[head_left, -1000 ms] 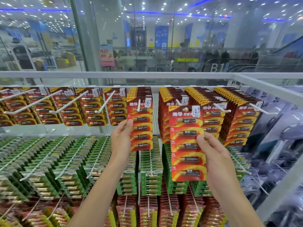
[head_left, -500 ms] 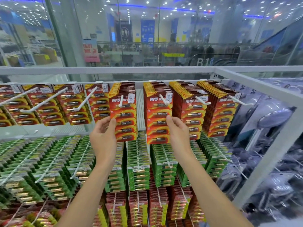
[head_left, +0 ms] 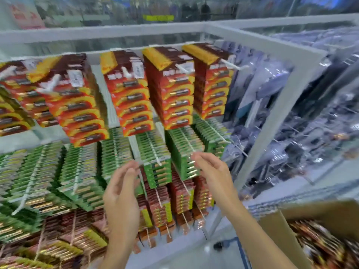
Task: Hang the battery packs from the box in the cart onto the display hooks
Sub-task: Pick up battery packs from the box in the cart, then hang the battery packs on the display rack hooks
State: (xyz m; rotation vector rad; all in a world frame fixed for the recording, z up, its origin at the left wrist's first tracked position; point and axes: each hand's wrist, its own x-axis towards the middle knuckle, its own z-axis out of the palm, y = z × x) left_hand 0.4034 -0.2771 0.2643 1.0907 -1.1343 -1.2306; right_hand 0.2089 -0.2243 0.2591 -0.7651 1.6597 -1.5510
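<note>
Red and yellow battery packs [head_left: 134, 100] hang in thick stacks on white display hooks [head_left: 127, 73] along the top row. My left hand [head_left: 121, 193] and my right hand [head_left: 211, 171] hover empty in front of the green packs, fingers loosely bent, well below the red stacks. A cardboard box [head_left: 279, 228] sits at the lower right with more red packs [head_left: 318, 243] inside, blurred. The whole frame is smeared by head motion.
Green packs [head_left: 153, 152] fill the middle row and dark red ones [head_left: 161, 206] the row below. A white rack post [head_left: 275, 121] stands right of my right hand. Clear-bagged goods [head_left: 303, 144] hang on the rack's side.
My right hand has let go of the red pack, which now hangs on its hook. Both hands have dropped away from the top row. The view has swung down and right, bringing the box in.
</note>
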